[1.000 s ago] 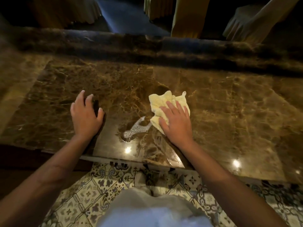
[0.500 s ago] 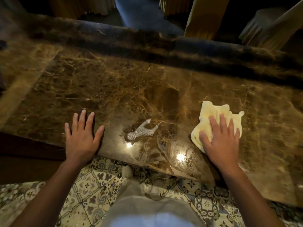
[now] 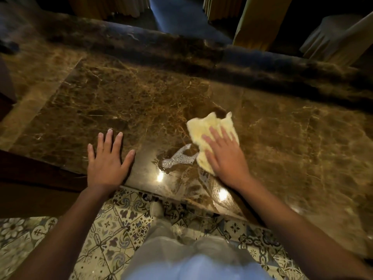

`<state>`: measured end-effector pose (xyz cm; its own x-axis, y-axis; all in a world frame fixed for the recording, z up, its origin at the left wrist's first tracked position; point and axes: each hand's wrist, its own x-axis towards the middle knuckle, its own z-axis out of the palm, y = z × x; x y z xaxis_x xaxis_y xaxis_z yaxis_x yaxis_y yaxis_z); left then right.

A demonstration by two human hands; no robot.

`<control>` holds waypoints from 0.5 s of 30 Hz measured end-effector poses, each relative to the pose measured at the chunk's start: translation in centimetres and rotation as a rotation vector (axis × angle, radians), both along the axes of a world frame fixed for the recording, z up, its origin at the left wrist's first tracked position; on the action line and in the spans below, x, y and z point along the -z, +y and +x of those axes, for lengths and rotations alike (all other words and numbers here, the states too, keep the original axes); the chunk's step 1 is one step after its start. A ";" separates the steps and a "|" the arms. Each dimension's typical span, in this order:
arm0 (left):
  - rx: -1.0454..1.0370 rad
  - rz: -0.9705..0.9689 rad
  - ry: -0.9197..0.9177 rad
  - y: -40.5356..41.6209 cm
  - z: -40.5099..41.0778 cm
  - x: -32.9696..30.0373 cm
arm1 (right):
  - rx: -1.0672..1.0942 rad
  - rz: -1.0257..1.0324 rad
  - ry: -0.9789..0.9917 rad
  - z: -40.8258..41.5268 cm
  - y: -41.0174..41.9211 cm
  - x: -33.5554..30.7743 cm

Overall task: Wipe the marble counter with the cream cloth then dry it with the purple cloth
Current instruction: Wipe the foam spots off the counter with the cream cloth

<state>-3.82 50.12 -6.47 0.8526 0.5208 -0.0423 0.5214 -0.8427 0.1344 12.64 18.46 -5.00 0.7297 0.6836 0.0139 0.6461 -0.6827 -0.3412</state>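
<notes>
One slab of glossy brown veined marble counter (image 3: 125,102) fills the view, raised darker marble ledge (image 3: 181,49) along its far edge. Two bright light reflections sit near the counter's front edge. Small foamy puddle (image 3: 177,159) lies on the counter close to that front edge, between the hands. Patterned floor tiles (image 3: 113,229) show below the front edge; draped yellowish fabric (image 3: 256,23) hangs beyond the ledge. Room is dim.

Crumpled cream cloth (image 3: 203,128) lies flat on the counter, just right of the puddle, its near-left edge touching or almost touching the foam; cannot tell which. Right hand (image 3: 226,156) presses flat on the cloth's near-right part, fingers straight and spread, cloth sticking out past the fingertips on the far and left sides. Slight motion blur on this hand and cloth.

Left hand (image 3: 107,160) rests palm-down on bare counter left of the puddle, fingers straight and splayed, holding nothing, heel at the front edge. Hands well apart.
</notes>
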 end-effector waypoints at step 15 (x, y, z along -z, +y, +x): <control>0.166 0.030 -0.072 1.7 2.5 0.2 | 0.686 0.006 0.009 -8.5 -15.9 -0.3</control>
<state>-1.30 51.79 -6.69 0.9274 0.3724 0.0351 0.3644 -0.9207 0.1396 4.10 2.57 -4.69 0.9977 0.0669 0.0078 0.0654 -0.9346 -0.3497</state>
